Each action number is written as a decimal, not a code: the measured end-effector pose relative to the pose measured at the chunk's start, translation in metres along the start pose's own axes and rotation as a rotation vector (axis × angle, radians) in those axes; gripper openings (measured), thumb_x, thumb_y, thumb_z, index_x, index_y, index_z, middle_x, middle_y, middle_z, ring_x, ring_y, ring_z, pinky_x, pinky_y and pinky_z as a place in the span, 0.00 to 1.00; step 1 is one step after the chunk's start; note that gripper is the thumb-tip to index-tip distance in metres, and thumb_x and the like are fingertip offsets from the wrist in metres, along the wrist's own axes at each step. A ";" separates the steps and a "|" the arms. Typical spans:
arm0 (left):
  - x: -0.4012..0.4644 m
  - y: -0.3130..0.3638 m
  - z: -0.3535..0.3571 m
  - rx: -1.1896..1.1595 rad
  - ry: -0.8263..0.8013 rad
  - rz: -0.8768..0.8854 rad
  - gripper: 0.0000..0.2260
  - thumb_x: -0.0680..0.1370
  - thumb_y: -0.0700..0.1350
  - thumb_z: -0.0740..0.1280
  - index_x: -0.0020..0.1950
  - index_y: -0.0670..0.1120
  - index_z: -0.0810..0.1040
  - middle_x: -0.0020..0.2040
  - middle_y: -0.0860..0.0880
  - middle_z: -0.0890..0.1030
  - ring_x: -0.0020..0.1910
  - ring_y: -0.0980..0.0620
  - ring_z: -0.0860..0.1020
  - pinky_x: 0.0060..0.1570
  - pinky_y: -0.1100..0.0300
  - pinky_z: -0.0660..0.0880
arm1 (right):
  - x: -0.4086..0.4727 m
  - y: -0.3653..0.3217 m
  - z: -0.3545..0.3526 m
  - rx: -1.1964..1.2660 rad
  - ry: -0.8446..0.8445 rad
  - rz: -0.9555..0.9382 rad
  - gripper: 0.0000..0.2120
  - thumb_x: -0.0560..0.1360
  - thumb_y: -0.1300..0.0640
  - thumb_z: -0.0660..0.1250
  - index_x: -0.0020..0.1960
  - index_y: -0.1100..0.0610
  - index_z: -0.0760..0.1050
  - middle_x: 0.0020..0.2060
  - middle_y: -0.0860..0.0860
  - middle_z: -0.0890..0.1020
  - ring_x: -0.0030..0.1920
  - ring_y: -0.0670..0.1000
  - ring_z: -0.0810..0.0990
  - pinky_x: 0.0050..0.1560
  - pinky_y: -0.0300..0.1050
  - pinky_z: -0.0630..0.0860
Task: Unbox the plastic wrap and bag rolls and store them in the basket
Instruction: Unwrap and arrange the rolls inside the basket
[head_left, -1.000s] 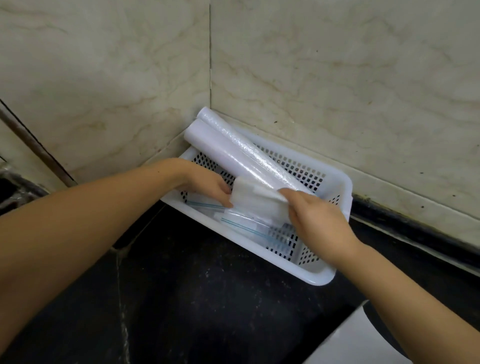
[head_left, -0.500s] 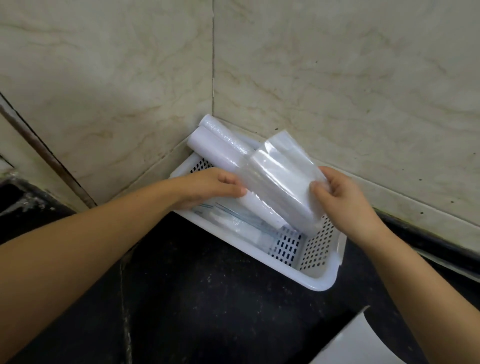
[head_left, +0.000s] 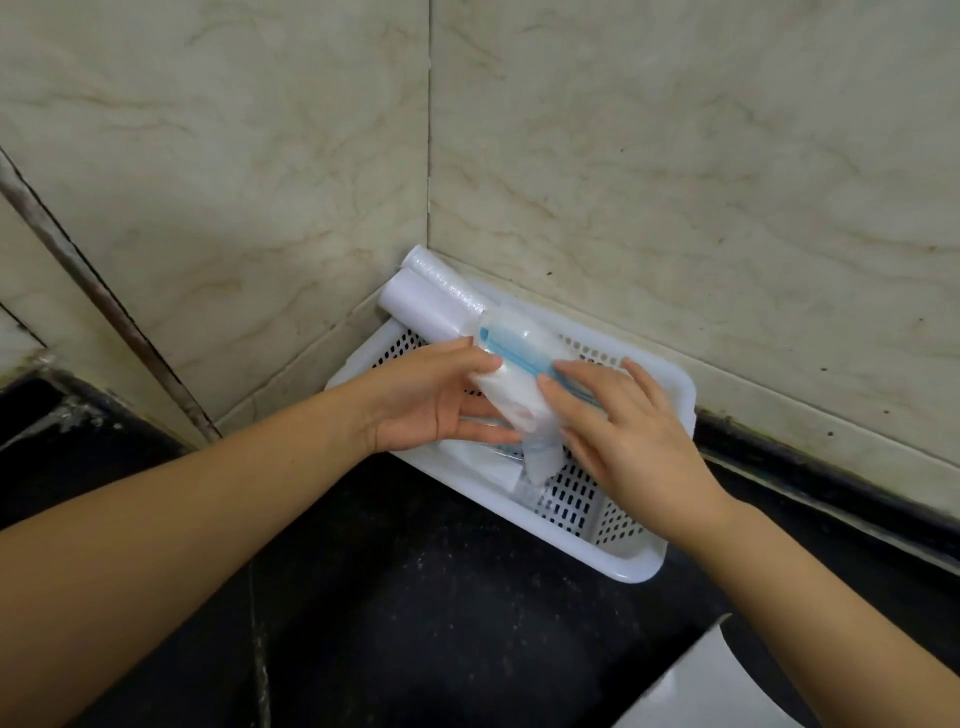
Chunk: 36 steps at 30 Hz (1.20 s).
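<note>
A white perforated basket (head_left: 644, 558) sits in the corner of a black counter against marble walls. Two long white rolls (head_left: 423, 304) lie in it, their ends sticking out over its far left rim. Over the basket's middle I hold a bundle of clear bags with blue zip strips (head_left: 511, 358). My left hand (head_left: 431, 400) grips its left side with thumb on top and fingers under. Pressed on its right side are the spread fingers of my right hand (head_left: 623, 431). More flat bags lie on the basket floor, partly hidden by my hands.
The black counter (head_left: 415, 597) stretches toward me in front of the basket. A white sheet or box edge (head_left: 711, 686) shows at the bottom right. Marble wall tiles (head_left: 675, 182) close off the back and left sides.
The bundle was lifted from the basket and turned; its blue zip strips now face up. Both hands moved together onto it above the basket's middle.
</note>
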<state>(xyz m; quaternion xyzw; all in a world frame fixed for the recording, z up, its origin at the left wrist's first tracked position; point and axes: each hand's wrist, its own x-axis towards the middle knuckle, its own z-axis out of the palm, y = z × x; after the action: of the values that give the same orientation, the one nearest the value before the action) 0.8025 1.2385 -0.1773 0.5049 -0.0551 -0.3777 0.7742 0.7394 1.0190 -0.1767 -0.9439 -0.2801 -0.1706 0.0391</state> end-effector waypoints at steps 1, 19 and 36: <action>0.001 -0.003 -0.001 0.019 0.030 0.010 0.17 0.77 0.39 0.61 0.65 0.45 0.73 0.57 0.42 0.81 0.51 0.44 0.82 0.45 0.49 0.81 | -0.001 0.001 -0.001 0.013 -0.040 -0.012 0.20 0.76 0.56 0.62 0.67 0.57 0.72 0.64 0.59 0.75 0.63 0.58 0.75 0.67 0.67 0.63; -0.005 -0.012 0.001 0.111 0.142 -0.061 0.15 0.77 0.37 0.63 0.63 0.35 0.73 0.58 0.35 0.79 0.49 0.44 0.82 0.45 0.51 0.82 | 0.025 0.018 -0.006 1.285 -0.120 0.818 0.10 0.74 0.56 0.68 0.55 0.55 0.76 0.45 0.51 0.85 0.42 0.51 0.84 0.42 0.46 0.81; -0.006 -0.005 0.015 -0.031 0.203 0.023 0.12 0.75 0.41 0.67 0.58 0.42 0.78 0.59 0.38 0.80 0.55 0.41 0.81 0.50 0.47 0.80 | 0.023 -0.022 -0.008 0.290 -0.011 0.074 0.16 0.74 0.51 0.67 0.59 0.57 0.77 0.60 0.52 0.79 0.59 0.53 0.77 0.60 0.54 0.73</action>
<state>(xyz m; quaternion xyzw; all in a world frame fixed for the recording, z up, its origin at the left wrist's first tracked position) 0.7887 1.2307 -0.1725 0.5277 0.0238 -0.3167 0.7878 0.7431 1.0479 -0.1620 -0.9389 -0.2672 -0.1218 0.1798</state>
